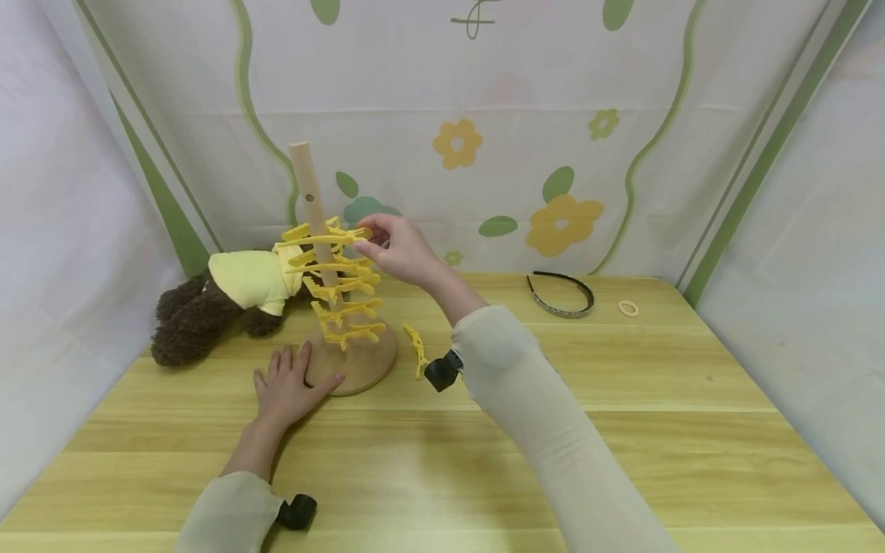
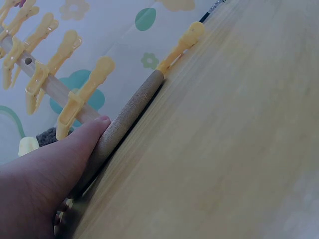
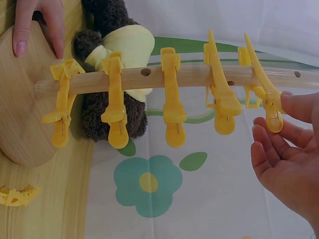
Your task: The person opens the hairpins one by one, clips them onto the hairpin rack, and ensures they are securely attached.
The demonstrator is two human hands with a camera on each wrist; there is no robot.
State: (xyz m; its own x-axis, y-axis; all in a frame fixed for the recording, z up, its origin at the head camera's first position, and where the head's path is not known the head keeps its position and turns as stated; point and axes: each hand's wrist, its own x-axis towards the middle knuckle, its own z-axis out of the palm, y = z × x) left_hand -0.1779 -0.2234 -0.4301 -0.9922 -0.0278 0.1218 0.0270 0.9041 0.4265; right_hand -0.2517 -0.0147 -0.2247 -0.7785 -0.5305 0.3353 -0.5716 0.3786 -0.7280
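A wooden stand has a round base and an upright dowel. Several yellow hair clips are clipped across the dowel, one above another. With thumb and fingers, my right hand pinches the broad end of the topmost hair clip, whose long jaw lies across the dowel. My left hand is spread flat at the near left of the base, thumb on its edge; the left wrist view shows that thumb close up. Another yellow clip lies on the table right of the base.
Behind the stand, a dark brown plush toy in a yellow top lies at the left. A black headband with a glittery band and a small pale ring lie at the back right. Patterned white fabric encloses the wooden table.
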